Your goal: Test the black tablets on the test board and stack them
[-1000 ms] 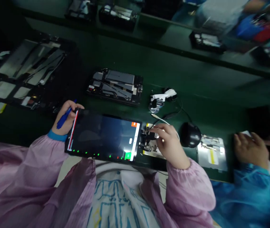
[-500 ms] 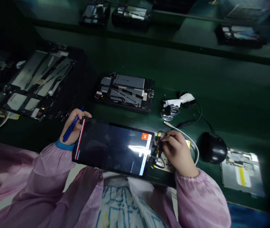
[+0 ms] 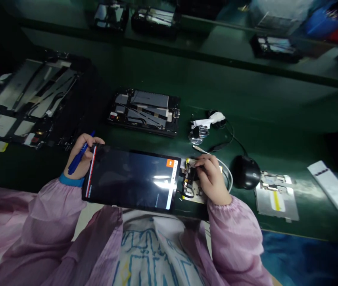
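- The green table runs across the view; its far shelf is dark and blurred, so the trays there are hard to make out.
- A pile of opened devices lies at the far left, cut off by the frame edge.
- The tablet lies at the near table edge between both hands, its screen lit, with glare hiding part of the display.
- An opened device lies just behind it, apart.
- A metal plate and a white strip lie to the right.
- The left hand grips the tablet's left edge, fingers curled around a pen.
- The right hand pinches a plug at the tablet's right edge; its fingertips hide the contact.
- A black dome sits just right of that hand.
- A white cable loops behind the right hand, partly hidden.
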Demonstrator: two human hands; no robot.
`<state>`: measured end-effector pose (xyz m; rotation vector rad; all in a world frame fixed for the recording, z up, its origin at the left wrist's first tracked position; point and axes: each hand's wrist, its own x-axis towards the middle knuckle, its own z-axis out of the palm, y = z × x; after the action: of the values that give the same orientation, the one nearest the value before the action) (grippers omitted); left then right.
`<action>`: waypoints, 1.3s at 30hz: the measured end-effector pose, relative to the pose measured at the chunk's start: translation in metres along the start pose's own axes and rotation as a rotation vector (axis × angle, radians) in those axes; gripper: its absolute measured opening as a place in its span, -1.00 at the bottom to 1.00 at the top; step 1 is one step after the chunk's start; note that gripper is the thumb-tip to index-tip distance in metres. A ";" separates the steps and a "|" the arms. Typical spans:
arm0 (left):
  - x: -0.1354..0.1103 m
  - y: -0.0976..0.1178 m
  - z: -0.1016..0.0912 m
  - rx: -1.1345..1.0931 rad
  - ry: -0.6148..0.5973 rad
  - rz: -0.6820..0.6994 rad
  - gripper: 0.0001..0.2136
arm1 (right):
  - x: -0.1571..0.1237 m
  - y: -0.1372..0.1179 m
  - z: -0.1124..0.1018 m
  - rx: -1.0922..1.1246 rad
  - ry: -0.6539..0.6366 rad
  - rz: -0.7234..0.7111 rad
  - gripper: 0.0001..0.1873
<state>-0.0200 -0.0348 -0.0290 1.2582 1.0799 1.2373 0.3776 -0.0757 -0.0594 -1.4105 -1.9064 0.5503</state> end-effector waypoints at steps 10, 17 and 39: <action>-0.001 -0.007 -0.003 0.015 -0.014 0.060 -0.47 | 0.014 -0.003 -0.008 -0.033 0.175 0.053 -0.91; -0.004 -0.003 0.001 0.035 -0.008 0.069 -0.46 | 0.046 -0.002 0.008 -0.265 0.098 -0.002 -0.85; -0.004 -0.004 0.001 0.084 -0.011 0.079 -0.44 | -0.044 -0.119 0.032 0.049 0.045 -0.141 -0.51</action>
<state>-0.0188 -0.0388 -0.0329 1.3814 1.0928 1.2540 0.2836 -0.1536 -0.0113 -1.2370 -1.9259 0.4900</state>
